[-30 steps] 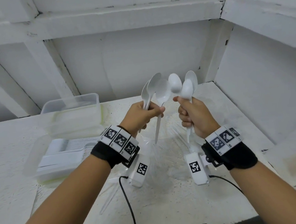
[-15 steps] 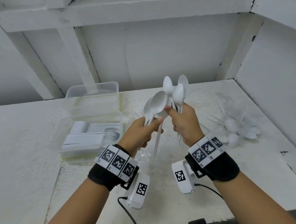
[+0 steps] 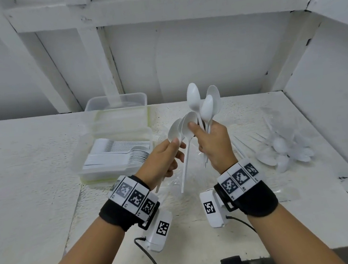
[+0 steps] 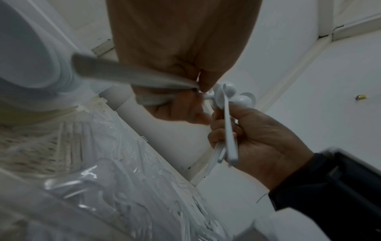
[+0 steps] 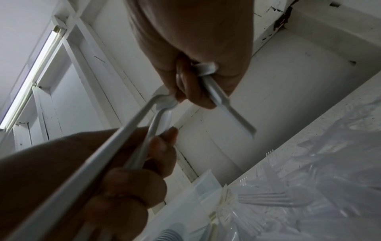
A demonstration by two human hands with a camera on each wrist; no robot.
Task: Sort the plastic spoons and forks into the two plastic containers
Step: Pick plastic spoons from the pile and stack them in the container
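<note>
Both hands are raised above the white shelf, close together. My left hand (image 3: 166, 154) grips the handles of white plastic spoons (image 3: 174, 129) whose bowls point up. My right hand (image 3: 211, 143) holds a bunch of three white spoons (image 3: 205, 104), and its thumb presses on the bowl of one more spoon (image 3: 189, 122) whose long handle hangs down between the hands. To the left sits a clear container (image 3: 115, 157) filled with stacked white cutlery, and behind it an empty clear container (image 3: 117, 107).
A loose pile of white spoons (image 3: 287, 152) lies on the shelf at the right. Clear plastic wrap with forks (image 5: 272, 156) lies under the hands. White walls and beams close the shelf at the back and right. A black cable (image 3: 149, 254) trails near the front edge.
Both hands have come lower and closer together with their spoons. The right thumb now presses on the middle spoon's bowl. The head view has shifted, showing the spoon pile at right.
</note>
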